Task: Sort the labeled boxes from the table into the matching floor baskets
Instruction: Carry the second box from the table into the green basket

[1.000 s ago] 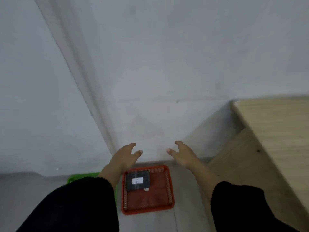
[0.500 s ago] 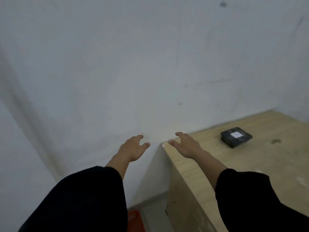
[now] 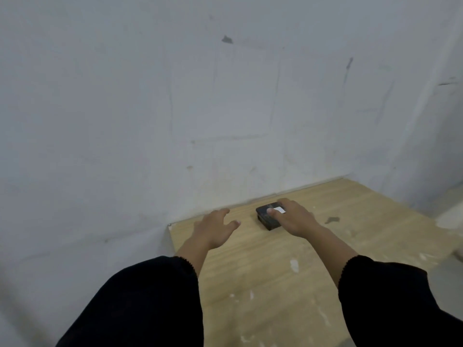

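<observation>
Head view: right hand (image 3: 294, 217) over box (image 3: 268, 217) at table's (image 3: 263, 271) far side, near wall (image 3: 175, 108).
Right fingers (image 3: 274, 213) spread, lying on the box, not pinching. Left hand (image 3: 213, 227) empty, fingers spread, apart. Box likely light, stiff; grip its side edges. Nothing blocks it; baskets unseen.

box (image 3: 268, 216): small, flat, black, with a white label (image 3: 279, 210) on top, text too blurry to read
pose: lying flat, turned a bit diagonal to the table edge
spot: on the wooden table (image 3: 275, 266), close to the back wall
state: your right hand (image 3: 293, 219) covers its right side, thumb resting on top
</observation>
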A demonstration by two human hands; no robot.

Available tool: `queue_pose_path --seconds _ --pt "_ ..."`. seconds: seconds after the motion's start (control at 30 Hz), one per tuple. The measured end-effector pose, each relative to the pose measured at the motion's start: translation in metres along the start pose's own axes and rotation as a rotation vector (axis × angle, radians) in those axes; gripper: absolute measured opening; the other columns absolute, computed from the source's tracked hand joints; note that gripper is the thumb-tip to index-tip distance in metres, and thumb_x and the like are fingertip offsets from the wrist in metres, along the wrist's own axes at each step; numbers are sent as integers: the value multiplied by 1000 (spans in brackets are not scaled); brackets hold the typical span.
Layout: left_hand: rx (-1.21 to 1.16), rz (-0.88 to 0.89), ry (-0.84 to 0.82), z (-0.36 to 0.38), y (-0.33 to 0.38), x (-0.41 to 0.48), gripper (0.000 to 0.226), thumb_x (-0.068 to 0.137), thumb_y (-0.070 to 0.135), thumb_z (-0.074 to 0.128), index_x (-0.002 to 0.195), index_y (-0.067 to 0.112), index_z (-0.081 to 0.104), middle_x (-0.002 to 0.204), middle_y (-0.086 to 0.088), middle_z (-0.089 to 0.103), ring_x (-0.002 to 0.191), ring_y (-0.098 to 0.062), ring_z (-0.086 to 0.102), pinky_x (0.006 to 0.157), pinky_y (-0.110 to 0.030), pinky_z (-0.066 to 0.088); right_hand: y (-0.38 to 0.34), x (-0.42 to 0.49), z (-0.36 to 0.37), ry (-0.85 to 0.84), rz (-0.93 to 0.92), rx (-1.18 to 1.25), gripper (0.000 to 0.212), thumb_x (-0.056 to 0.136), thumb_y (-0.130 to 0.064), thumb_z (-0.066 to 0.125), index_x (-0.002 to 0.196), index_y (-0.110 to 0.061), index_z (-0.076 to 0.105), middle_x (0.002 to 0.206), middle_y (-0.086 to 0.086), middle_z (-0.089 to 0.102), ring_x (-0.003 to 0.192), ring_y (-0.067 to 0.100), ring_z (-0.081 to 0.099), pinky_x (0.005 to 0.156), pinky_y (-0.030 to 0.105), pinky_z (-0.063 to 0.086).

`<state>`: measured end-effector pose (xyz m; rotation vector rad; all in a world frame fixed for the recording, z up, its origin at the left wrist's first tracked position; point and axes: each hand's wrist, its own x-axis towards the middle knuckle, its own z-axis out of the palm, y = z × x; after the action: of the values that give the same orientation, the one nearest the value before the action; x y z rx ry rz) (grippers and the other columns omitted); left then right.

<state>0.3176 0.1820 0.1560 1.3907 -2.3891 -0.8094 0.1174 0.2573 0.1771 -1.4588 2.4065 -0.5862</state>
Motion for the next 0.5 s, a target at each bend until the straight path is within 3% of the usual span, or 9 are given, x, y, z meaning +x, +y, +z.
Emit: queue_pose_path --seconds 0.23,0.5 --pt "-3 -73 37 39 36 48 62 87 56 40 140 26 33 151 -2 35 138 -24 31 112 -48 25 55 54 -21 -7 -49 14 64 87 -58 42 139 -22 36 147 4 41 133 27 39 106 48 29" --pt "-113 -105 77 90 61 162 61 89 50 43 142 21 31 152 -3 34 139 -24 30 113 -43 28 117 162 -37 -59 -60 -23 64 87 -57 42 140 -22 34 148 4 39 133 26 40 107 47 27"
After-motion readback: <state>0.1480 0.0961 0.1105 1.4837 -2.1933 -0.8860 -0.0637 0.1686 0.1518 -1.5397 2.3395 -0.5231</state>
